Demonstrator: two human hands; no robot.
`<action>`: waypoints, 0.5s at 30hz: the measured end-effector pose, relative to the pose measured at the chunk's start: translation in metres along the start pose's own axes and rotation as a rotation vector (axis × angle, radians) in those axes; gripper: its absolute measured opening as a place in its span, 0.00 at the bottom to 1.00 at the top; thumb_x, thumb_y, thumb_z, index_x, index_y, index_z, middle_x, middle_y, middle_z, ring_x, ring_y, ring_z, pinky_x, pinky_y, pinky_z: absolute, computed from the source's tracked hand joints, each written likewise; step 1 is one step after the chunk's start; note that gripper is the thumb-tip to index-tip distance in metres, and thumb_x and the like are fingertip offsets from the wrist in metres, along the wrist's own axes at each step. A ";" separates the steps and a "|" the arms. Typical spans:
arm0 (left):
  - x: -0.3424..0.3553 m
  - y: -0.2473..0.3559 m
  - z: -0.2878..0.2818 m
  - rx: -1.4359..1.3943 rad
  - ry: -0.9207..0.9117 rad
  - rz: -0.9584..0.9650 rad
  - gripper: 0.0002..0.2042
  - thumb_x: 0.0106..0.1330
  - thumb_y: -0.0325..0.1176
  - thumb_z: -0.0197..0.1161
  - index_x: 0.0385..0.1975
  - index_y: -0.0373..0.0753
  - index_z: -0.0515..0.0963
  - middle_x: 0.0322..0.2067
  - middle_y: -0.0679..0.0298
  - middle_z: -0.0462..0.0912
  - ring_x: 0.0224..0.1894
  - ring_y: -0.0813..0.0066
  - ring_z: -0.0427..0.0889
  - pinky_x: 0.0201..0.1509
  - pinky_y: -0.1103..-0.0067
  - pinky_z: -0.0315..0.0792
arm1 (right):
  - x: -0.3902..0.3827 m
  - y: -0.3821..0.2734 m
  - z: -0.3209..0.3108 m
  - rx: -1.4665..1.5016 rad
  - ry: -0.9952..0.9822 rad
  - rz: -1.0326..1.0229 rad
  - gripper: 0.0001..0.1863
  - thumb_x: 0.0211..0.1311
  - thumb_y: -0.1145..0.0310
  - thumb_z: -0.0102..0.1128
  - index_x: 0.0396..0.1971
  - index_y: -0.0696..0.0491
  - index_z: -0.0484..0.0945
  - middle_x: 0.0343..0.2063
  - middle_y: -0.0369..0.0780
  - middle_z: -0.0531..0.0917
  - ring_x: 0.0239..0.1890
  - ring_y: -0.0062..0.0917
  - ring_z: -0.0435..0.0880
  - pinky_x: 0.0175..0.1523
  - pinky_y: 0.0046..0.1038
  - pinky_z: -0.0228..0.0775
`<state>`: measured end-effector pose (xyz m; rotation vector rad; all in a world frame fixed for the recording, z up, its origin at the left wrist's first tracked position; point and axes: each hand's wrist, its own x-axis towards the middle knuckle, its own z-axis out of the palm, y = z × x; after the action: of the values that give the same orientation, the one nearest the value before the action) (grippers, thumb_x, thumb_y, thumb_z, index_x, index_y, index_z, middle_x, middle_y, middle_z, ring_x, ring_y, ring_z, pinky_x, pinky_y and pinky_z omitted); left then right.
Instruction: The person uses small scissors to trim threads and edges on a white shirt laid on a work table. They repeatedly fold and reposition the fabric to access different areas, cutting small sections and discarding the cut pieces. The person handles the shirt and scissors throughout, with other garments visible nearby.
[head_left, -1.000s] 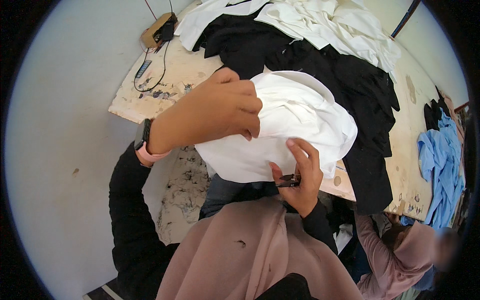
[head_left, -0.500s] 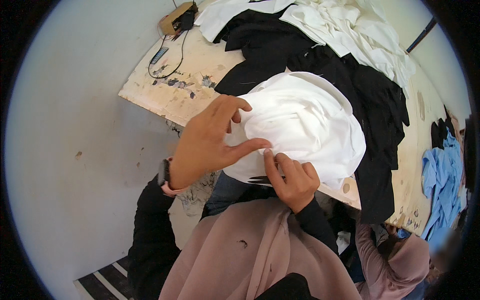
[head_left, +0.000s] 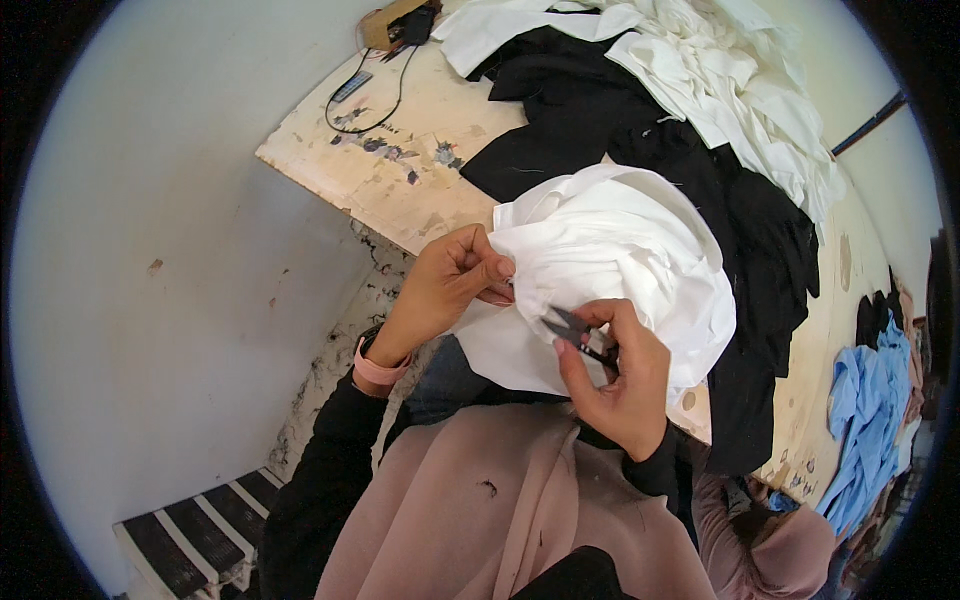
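Note:
A bunched white cloth (head_left: 625, 235), perhaps a garment, lies over the near edge of the table and hangs toward my lap. My left hand (head_left: 440, 285) pinches its left edge between thumb and fingers, gathering the fabric into folds. A tiny dark spot shows at those fingertips, too small to name. In my right hand (head_left: 635, 380) is a pair of black thread snips (head_left: 570, 328), blades pointing left and slightly apart. The blade tips are over the white cloth, a short way right of my left fingertips. My right fingers hide part of the snips' handles.
Black garments (head_left: 570, 100) spread across the worn wooden table (head_left: 440, 110), with a white cloth pile (head_left: 720, 80) behind. A cable (head_left: 395, 100) and a small box (head_left: 385, 25) sit far left. Blue cloth (head_left: 865, 410) hangs at right. Another person (head_left: 780, 550) is at lower right.
My left hand has closed from a spread pose into a pinch on the cloth. My right hand has let go of the cloth edge, moved right and brought the snips up, blades forward.

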<state>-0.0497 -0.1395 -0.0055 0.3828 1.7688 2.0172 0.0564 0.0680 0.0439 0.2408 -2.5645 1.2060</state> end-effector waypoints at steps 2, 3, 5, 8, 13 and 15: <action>-0.001 0.000 -0.001 -0.034 -0.010 0.011 0.09 0.78 0.35 0.56 0.34 0.38 0.71 0.37 0.62 0.84 0.37 0.79 0.87 0.44 0.80 0.85 | 0.012 -0.007 -0.001 -0.197 0.021 -0.135 0.15 0.56 0.68 0.70 0.41 0.53 0.78 0.31 0.39 0.84 0.26 0.35 0.81 0.31 0.31 0.68; -0.002 0.000 -0.001 -0.063 0.005 -0.023 0.09 0.77 0.34 0.57 0.34 0.37 0.71 0.37 0.61 0.84 0.38 0.78 0.87 0.44 0.80 0.85 | 0.015 -0.011 -0.003 -0.269 -0.003 -0.142 0.13 0.55 0.73 0.72 0.39 0.55 0.79 0.29 0.41 0.85 0.26 0.32 0.83 0.32 0.27 0.68; -0.002 0.003 0.000 -0.162 -0.004 -0.010 0.10 0.76 0.34 0.60 0.34 0.35 0.73 0.37 0.59 0.85 0.39 0.76 0.88 0.45 0.79 0.85 | 0.023 -0.017 -0.002 -0.351 -0.032 -0.174 0.13 0.55 0.72 0.72 0.39 0.54 0.79 0.28 0.39 0.84 0.26 0.31 0.83 0.31 0.27 0.67; -0.007 0.007 0.004 -0.196 0.008 0.005 0.09 0.76 0.34 0.60 0.38 0.35 0.75 0.37 0.59 0.85 0.40 0.76 0.88 0.47 0.80 0.84 | 0.028 -0.025 -0.001 -0.445 -0.067 -0.205 0.11 0.58 0.68 0.68 0.38 0.53 0.78 0.27 0.38 0.81 0.24 0.33 0.80 0.30 0.31 0.64; -0.014 0.008 0.010 0.177 -0.003 0.043 0.11 0.77 0.38 0.58 0.44 0.34 0.75 0.39 0.61 0.85 0.41 0.79 0.87 0.49 0.82 0.82 | 0.024 -0.031 -0.006 -0.557 -0.047 -0.168 0.10 0.60 0.66 0.66 0.37 0.52 0.77 0.25 0.38 0.78 0.21 0.34 0.77 0.29 0.32 0.63; -0.014 0.006 0.009 0.062 -0.003 0.007 0.12 0.77 0.38 0.59 0.45 0.34 0.76 0.39 0.61 0.85 0.41 0.78 0.87 0.50 0.81 0.81 | 0.023 -0.031 -0.007 -0.578 -0.032 -0.153 0.10 0.60 0.66 0.66 0.37 0.52 0.77 0.24 0.38 0.77 0.21 0.34 0.76 0.29 0.32 0.62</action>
<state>-0.0345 -0.1392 0.0027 0.4111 1.8334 1.9691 0.0442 0.0529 0.0781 0.3149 -2.7298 0.3788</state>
